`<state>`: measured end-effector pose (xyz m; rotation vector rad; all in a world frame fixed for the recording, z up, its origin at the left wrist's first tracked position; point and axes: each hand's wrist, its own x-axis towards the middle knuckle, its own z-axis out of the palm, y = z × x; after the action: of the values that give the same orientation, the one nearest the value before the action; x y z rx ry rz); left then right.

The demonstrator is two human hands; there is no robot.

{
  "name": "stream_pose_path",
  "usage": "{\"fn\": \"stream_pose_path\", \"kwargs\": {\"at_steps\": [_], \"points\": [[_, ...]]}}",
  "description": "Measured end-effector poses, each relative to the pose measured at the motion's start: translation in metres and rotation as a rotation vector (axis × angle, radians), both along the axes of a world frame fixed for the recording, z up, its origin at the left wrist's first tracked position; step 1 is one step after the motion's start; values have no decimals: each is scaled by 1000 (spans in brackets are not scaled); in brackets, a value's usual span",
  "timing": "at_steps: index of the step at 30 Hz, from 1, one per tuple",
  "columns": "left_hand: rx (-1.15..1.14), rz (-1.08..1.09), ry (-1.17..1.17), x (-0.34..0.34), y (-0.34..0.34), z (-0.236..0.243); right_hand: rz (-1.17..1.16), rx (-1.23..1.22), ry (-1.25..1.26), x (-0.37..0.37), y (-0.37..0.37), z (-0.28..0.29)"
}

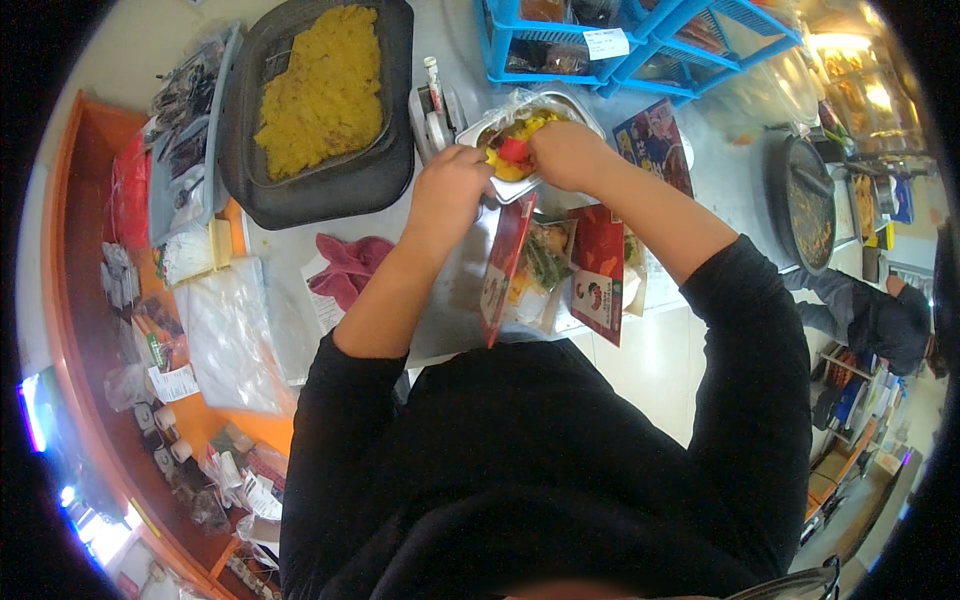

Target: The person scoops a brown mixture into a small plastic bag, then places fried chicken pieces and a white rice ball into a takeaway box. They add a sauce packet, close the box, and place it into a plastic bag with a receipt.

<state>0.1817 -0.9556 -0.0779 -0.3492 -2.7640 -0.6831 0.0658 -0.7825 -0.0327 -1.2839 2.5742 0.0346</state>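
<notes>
A silvery rectangular container [512, 191] holds yellow food [541, 119] with a small red piece [514, 150] on top. My left hand [455, 190] has its fingers curled at the container's near left edge, seemingly gripping the rim. Over the right side of the food is my right hand [566, 154], its fingers bent down and pressed together. Those fingertips are hidden, so what they hold cannot be made out. Crumpled clear plastic [505, 108] lies along the container's far left edge.
Left of the container stands a large black pan [235, 150] of yellow mash [320, 95]. Closer to me are red cartons [598, 275] with packed food and a maroon cloth [352, 268]. Blue baskets [560, 35] stand behind; a dark round pan [806, 215] and another person [880, 322] are right.
</notes>
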Motion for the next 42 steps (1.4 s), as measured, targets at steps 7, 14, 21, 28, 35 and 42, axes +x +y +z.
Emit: {"fn": "stream_pose_path", "kwargs": {"at_steps": [7, 14, 21, 28, 35, 42], "points": [[89, 59, 0, 2, 6, -2, -45, 18, -45, -4, -11, -9], [97, 115, -55, 2, 10, 0, -126, -78, -329, -21, -7, -25], [139, 159, -11, 10, 15, 0, -410, -248, -658, -44, 17, -14], [11, 99, 210, 106, 35, 35, -756, -373, -943, -49, 42, -7], [-134, 61, 71, 186, 139, -2, -717, -604, -994, -39, 71, 11], [-233, 336, 48, 203, 154, -59, -478, -595, -1047, -4, 112, 73]]}}
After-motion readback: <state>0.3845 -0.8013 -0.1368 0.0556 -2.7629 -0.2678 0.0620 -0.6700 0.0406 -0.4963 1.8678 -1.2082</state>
